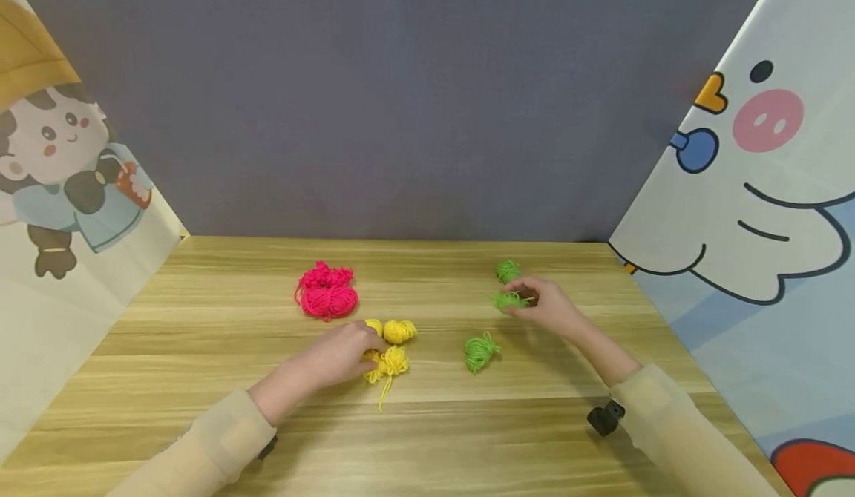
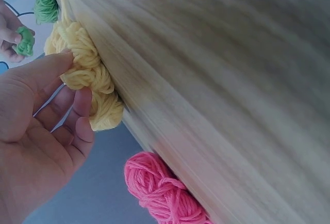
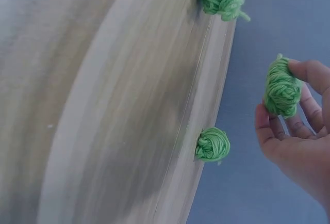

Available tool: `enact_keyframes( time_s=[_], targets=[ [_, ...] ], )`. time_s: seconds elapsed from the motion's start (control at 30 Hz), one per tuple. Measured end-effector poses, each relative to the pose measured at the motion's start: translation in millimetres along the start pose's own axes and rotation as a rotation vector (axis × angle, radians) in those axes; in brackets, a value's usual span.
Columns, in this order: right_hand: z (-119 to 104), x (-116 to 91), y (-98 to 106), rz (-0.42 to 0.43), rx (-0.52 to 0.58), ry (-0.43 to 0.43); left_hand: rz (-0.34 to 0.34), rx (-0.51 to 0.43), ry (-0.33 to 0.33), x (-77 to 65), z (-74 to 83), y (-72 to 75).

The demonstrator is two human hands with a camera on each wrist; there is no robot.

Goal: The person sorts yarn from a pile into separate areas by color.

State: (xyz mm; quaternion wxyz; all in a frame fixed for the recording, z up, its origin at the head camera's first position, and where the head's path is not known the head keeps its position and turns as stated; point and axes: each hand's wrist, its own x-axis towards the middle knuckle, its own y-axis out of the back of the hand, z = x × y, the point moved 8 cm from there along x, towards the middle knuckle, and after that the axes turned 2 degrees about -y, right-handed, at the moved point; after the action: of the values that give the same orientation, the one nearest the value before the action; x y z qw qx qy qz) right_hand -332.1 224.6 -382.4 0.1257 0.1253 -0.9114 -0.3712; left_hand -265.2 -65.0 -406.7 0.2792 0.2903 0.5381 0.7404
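In the head view my left hand (image 1: 341,354) is at the small yellow yarn balls, its thumb and fingertips gripping the nearest yellow yarn ball (image 1: 394,361), from which a loose tail trails. Another yellow yarn ball (image 1: 399,331) lies just behind, and part of a further one shows beside my fingers. My right hand (image 1: 544,305) pinches a green yarn ball (image 3: 283,87) between thumb and fingers, held above the table in the right wrist view. A second green yarn ball (image 1: 508,271) sits just beyond that hand, and a third green yarn ball (image 1: 481,352) lies nearer, toward the middle.
Bright pink yarn bundles (image 1: 327,291) lie together at the back left of the wooden table (image 1: 427,438). A grey panel (image 1: 401,111) rises along the back edge. Printed cartoon panels stand at the left and right sides.
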Motion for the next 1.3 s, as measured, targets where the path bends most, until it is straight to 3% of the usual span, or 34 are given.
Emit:
enact_keyframes(
  time_s=[0.47, 0.97, 1.3],
  targets=[
    [-3, -24, 3, -0.011, -0.003, 0.030, -0.009, -0.006, 0.012, 1.7, -1.7, -2.1],
    [9, -46, -16, -0.102, -0.023, 0.016, -0.011, -0.012, 0.018, 1.4, -2.7, -4.2],
    [13, -49, -27, -0.160, -0.024, 0.040, -0.008, -0.019, 0.025, 1.2, -3.2, -3.0]
  ],
)
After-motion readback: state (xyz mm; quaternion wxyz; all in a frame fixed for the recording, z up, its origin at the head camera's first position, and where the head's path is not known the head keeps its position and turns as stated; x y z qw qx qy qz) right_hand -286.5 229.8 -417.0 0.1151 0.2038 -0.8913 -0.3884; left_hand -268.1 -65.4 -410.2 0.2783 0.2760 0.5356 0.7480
